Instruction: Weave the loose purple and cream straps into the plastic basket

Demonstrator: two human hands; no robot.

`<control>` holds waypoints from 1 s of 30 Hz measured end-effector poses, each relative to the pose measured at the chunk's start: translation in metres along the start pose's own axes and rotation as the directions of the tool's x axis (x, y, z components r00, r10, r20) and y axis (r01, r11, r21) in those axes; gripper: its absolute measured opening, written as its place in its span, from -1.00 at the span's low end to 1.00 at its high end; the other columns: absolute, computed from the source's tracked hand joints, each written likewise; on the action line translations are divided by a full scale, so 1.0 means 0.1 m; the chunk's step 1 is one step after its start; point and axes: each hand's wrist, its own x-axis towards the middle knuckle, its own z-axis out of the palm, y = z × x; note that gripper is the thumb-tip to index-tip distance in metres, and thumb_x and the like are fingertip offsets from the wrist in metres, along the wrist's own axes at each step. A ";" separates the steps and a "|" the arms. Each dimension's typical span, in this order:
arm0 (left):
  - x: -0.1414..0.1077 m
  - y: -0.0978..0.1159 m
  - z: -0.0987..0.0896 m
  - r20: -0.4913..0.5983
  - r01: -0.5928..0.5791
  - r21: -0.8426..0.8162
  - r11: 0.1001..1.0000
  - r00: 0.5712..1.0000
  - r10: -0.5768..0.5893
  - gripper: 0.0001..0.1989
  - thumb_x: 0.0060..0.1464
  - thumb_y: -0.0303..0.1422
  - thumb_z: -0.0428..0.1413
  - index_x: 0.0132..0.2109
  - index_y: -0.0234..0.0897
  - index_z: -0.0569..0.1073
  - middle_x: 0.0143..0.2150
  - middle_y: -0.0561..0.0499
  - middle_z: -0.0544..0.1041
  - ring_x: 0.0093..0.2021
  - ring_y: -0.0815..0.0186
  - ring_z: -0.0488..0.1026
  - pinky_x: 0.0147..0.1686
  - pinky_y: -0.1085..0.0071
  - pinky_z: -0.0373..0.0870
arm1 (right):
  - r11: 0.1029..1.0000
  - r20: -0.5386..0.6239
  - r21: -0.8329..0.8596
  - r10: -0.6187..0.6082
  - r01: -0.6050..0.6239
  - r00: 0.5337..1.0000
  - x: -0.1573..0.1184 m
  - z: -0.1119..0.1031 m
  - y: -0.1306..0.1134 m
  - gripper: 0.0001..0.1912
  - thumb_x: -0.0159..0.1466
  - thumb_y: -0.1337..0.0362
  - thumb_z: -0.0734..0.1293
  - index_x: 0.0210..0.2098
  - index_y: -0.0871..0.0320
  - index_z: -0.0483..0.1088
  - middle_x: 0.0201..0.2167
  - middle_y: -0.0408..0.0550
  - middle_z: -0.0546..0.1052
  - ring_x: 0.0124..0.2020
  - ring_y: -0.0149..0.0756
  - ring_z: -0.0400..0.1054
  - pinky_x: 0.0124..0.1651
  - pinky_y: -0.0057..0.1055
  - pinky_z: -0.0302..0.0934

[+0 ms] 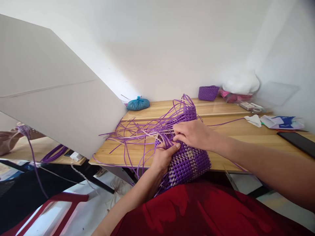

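A purple and cream woven basket [188, 162] lies tilted at the table's front edge, against the red clothing on my lap. Long loose purple and cream strands fan out from its open rim to the left. My left hand [164, 157] is closed around a bundle of these strands at the rim. Above and to the right, my right hand [188, 132] has its fingers pinched at the strands by the rim; its fingertips are close to my left thumb. Which single strand it grips is too small to tell.
On the wooden table [228, 141] are a blue bag [138, 103], a small purple basket [208, 93], a white bag [241, 83], scissors, wrappers and a phone [297, 142]. A white partition [56, 82] stands left. Beyond it, another person's hands hold weaving near a red stool [69, 197].
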 end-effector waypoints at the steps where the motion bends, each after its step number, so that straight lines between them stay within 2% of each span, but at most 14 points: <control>1: 0.02 -0.01 0.01 -0.018 -0.018 0.010 1.000 1.000 0.018 -0.69 -0.27 -0.29 0.42 -0.35 -0.34 0.57 -0.42 0.00 0.56 -0.41 0.34 0.46 -0.24 0.36 0.37 | 0.999 -0.024 -0.001 0.032 -0.032 0.999 0.02 0.04 0.03 -0.81 0.28 0.23 0.31 -0.43 0.15 0.31 -0.46 -0.16 0.48 -0.42 -0.38 0.30 -0.37 -0.44 -0.05; 3: 0.10 -0.05 0.06 -0.059 -0.039 -0.009 0.999 0.998 0.038 -0.70 -0.29 -0.29 0.42 -0.39 -0.35 0.55 -0.44 0.00 0.55 -0.44 0.35 0.45 -0.27 0.36 0.36 | 0.995 -0.045 -0.004 0.100 -0.100 0.994 0.06 0.12 0.11 -0.81 0.28 0.21 0.31 -0.44 0.15 0.31 -0.49 -0.16 0.47 -0.45 -0.38 0.28 -0.38 -0.44 -0.06; 5: 0.21 -0.09 0.14 -0.072 -0.015 -0.089 0.996 0.997 0.009 -0.68 -0.33 -0.31 0.43 -0.39 -0.35 0.55 -0.46 -0.01 0.55 -0.45 0.33 0.45 -0.27 0.34 0.36 | 0.989 -0.040 -0.014 0.144 -0.144 0.989 0.11 0.17 0.22 -0.80 0.29 0.21 0.30 -0.43 0.15 0.32 -0.50 -0.15 0.47 -0.46 -0.37 0.29 -0.38 -0.44 -0.06; 8: 0.37 -0.10 0.25 -0.035 -0.008 -0.189 0.982 0.999 0.002 -0.66 -0.39 -0.32 0.44 -0.41 -0.37 0.55 -0.44 -0.03 0.55 -0.43 0.31 0.46 -0.24 0.32 0.37 | 0.985 -0.022 -0.018 0.172 -0.172 0.985 0.14 0.18 0.38 -0.78 0.29 0.18 0.29 -0.44 0.15 0.32 -0.50 -0.14 0.47 -0.46 -0.35 0.30 -0.39 -0.43 -0.04; 10: 0.41 -0.08 0.26 0.005 0.018 -0.189 0.982 1.000 -0.018 -0.65 -0.38 -0.31 0.44 -0.39 -0.38 0.55 -0.43 -0.04 0.55 -0.42 0.31 0.46 -0.23 0.31 0.37 | 0.981 -0.028 -0.019 0.193 -0.194 0.981 0.11 0.15 0.44 -0.76 0.29 0.14 0.29 -0.44 0.14 0.34 -0.52 -0.15 0.47 -0.47 -0.34 0.30 -0.39 -0.43 -0.02; 13: 0.35 -0.01 0.17 0.058 0.060 -0.066 0.996 0.997 -0.056 -0.65 -0.31 -0.31 0.42 -0.34 -0.37 0.54 -0.42 -0.03 0.54 -0.41 0.33 0.44 -0.23 0.32 0.35 | 0.977 -0.054 -0.003 0.214 -0.215 0.975 0.01 0.14 0.44 -0.77 0.31 0.15 0.25 -0.41 0.11 0.42 -0.49 -0.15 0.51 -0.45 -0.31 0.34 -0.38 -0.40 0.05; 15: 0.28 0.05 0.09 0.066 0.046 0.077 0.996 0.997 -0.051 -0.63 -0.31 -0.35 0.42 -0.28 -0.35 0.53 -0.40 -0.01 0.54 -0.38 0.33 0.44 -0.21 0.33 0.34 | 0.982 -0.127 0.043 0.189 -0.185 0.974 -0.05 0.16 0.37 -0.78 0.34 0.21 0.20 -0.27 0.08 0.48 -0.36 -0.12 0.56 -0.36 -0.28 0.40 -0.29 -0.37 0.14; 17: 0.23 0.10 0.03 0.126 -0.032 0.193 0.981 0.992 0.008 -0.58 -0.29 -0.39 0.40 -0.20 -0.32 0.51 -0.32 -0.01 0.55 -0.29 0.29 0.46 -0.15 0.33 0.34 | 0.989 -0.192 0.111 0.113 -0.093 0.975 -0.10 0.20 0.26 -0.75 0.35 0.27 0.18 -0.14 0.08 0.49 -0.21 -0.08 0.56 -0.23 -0.28 0.42 -0.15 -0.36 0.21; 18: 0.22 0.12 0.02 0.173 -0.091 0.231 0.969 0.984 0.051 -0.57 -0.27 -0.41 0.39 -0.17 -0.31 0.50 -0.27 -0.02 0.56 -0.24 0.27 0.46 -0.12 0.32 0.34 | 0.989 -0.189 0.141 0.065 -0.039 0.980 -0.12 0.22 0.20 -0.74 0.34 0.28 0.18 -0.12 0.07 0.49 -0.17 -0.07 0.54 -0.19 -0.28 0.41 -0.10 -0.35 0.22; 21: 0.21 0.17 0.00 0.256 -0.252 0.348 0.903 0.952 0.167 -0.57 -0.21 -0.41 0.33 -0.11 -0.29 0.45 -0.17 -0.03 0.54 -0.14 0.21 0.45 -0.07 0.31 0.35 | 0.983 -0.062 0.181 -0.019 0.029 0.998 -0.13 0.27 0.06 -0.79 0.30 0.29 0.23 -0.20 0.06 0.50 -0.21 -0.07 0.51 -0.18 -0.27 0.39 -0.07 -0.33 0.23; 23: 0.22 0.18 -0.01 0.237 -0.276 0.466 0.841 0.954 0.181 -0.54 -0.21 -0.40 0.32 -0.09 -0.28 0.43 -0.13 -0.05 0.53 -0.10 0.18 0.44 -0.04 0.28 0.35 | 0.987 -0.012 0.157 0.025 -0.023 1.000 -0.11 0.31 0.01 -0.84 0.28 0.25 0.26 -0.26 0.07 0.49 -0.25 -0.07 0.49 -0.21 -0.24 0.38 -0.10 -0.29 0.24; 26: 0.21 0.19 -0.04 0.212 -0.264 0.580 0.770 0.962 0.170 -0.46 -0.22 -0.35 0.34 -0.03 -0.28 0.42 -0.07 -0.09 0.53 -0.05 0.13 0.44 0.01 0.24 0.33 | 0.986 -0.014 0.153 0.065 -0.062 0.998 -0.03 0.35 -0.03 -0.86 0.25 0.20 0.29 -0.33 0.10 0.45 -0.31 -0.07 0.47 -0.29 -0.24 0.36 -0.19 -0.28 0.22; 28: 0.19 0.20 -0.06 0.214 -0.269 0.570 0.777 0.961 0.175 -0.42 -0.27 -0.34 0.37 -0.02 -0.28 0.43 -0.08 -0.08 0.53 -0.03 0.12 0.43 0.03 0.24 0.31 | 0.972 -0.058 0.224 0.082 -0.067 0.995 0.00 0.34 -0.05 -0.85 0.25 0.19 0.28 -0.39 0.11 0.41 -0.38 -0.08 0.45 -0.35 -0.27 0.33 -0.26 -0.30 0.20; 30: 0.18 0.22 -0.06 0.228 -0.234 0.462 0.856 0.964 0.141 -0.44 -0.32 -0.32 0.41 -0.09 -0.27 0.46 -0.14 -0.04 0.54 -0.09 0.18 0.44 0.02 0.27 0.32 | 0.917 -0.101 0.378 0.175 -0.126 0.979 -0.02 0.29 0.00 -0.80 0.26 0.14 0.27 -0.41 0.10 0.39 -0.46 -0.10 0.43 -0.44 -0.30 0.31 -0.37 -0.34 0.19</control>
